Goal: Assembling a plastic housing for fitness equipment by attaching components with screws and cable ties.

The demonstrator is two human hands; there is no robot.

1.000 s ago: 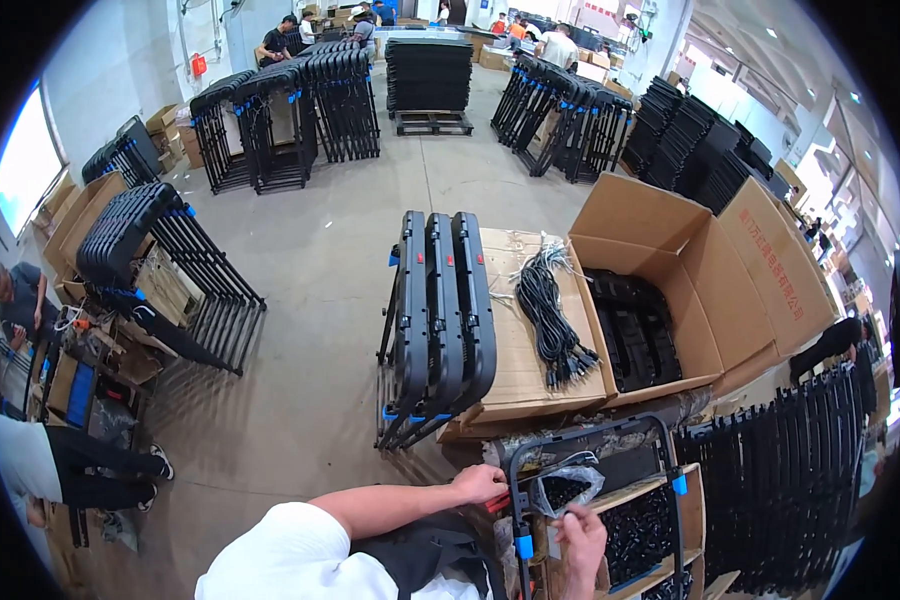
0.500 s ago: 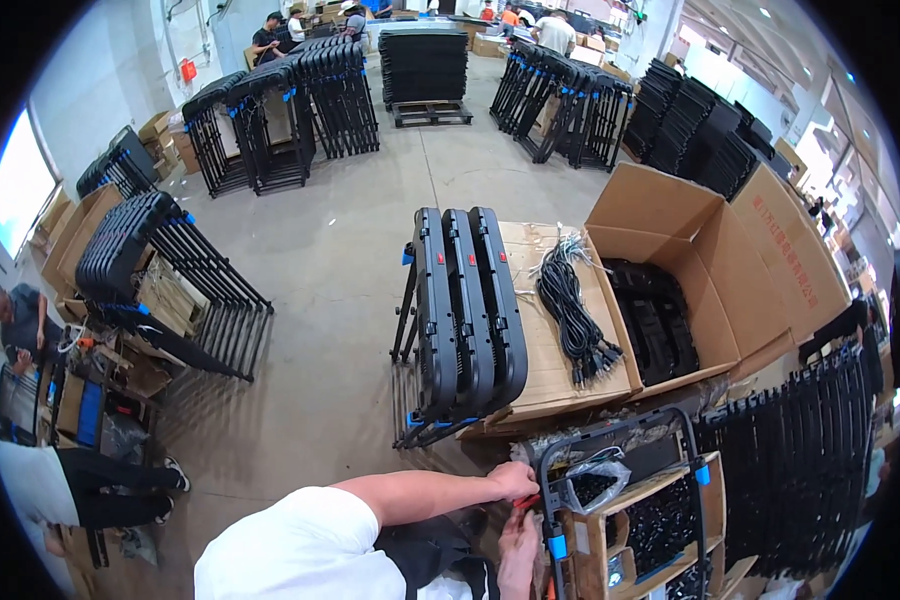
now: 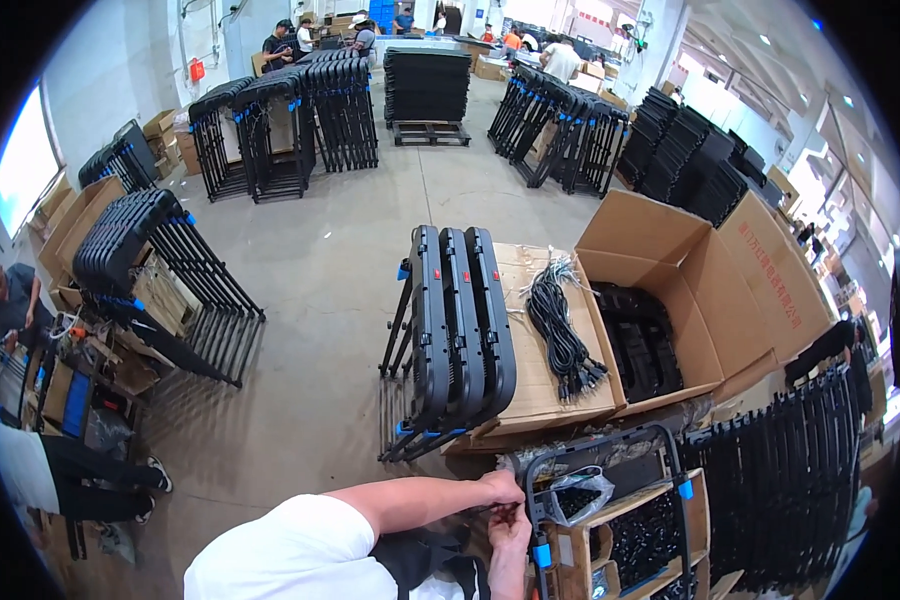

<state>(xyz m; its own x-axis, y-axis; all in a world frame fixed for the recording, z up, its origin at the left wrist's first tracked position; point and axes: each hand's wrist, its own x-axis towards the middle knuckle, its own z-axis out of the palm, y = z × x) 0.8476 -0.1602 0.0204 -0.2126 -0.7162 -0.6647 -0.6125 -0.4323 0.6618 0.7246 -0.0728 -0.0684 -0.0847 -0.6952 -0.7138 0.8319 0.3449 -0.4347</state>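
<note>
A black tubular frame (image 3: 533, 500) with blue clips stands tilted in front of me at the lower right. My left hand (image 3: 505, 487) is closed at the upper part of its left side tube. Just below it, my right hand (image 3: 510, 530) is closed too, its fingertips pinched together and almost meeting the left ones. Whatever lies between the fingers is too small or hidden to name. Beside the hands, inside the frame, sits a clear plastic bag (image 3: 580, 497) with dark contents. A cardboard tray (image 3: 610, 513) of small black parts lies behind the frame's tubes.
Three black folded frames (image 3: 460, 330) stand ahead of me. Beside them a bundle of black cables (image 3: 562, 335) lies on cardboard, next to an open carton (image 3: 660, 235) of black parts. Dark slatted pieces (image 3: 785, 480) are stacked at right. A person (image 3: 65, 475) stands at far left.
The view has shifted slightly. A red item that showed between my hands is no longer visible. My right hand has come up closer to the left, with its fingers pinched.
</note>
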